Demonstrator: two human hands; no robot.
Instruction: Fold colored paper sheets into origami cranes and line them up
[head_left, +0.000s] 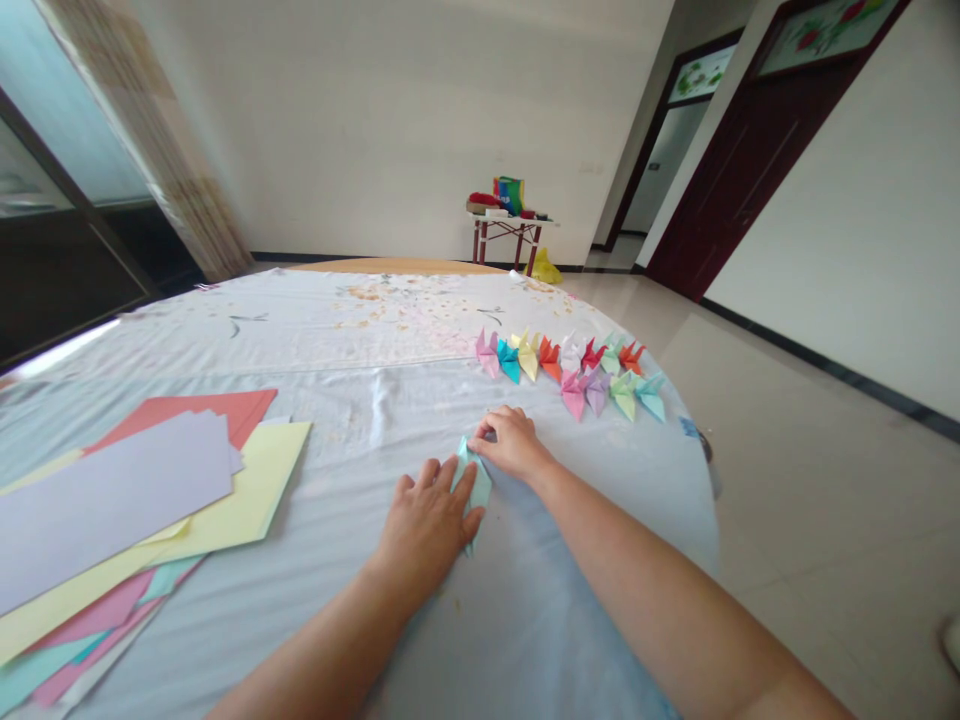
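Indoors, pale-walled room (375,120); broad round table (390,266) under a bluish, partly flowered cloth (352,450). On it, before me, lies a slim, pointed, pale-green folded paper (481,487). My left hand (431,505), fingers spread, partly covers it; my right hand (510,442) pinches its far tip. Beyond, rightward: colourful paper birds (574,392), two rows.

A pale mint-green piece of paper (481,487), folded into a slim, pointed shape, lies partly hidden on the cloth-covered counter (525,620), its length running from near to far.
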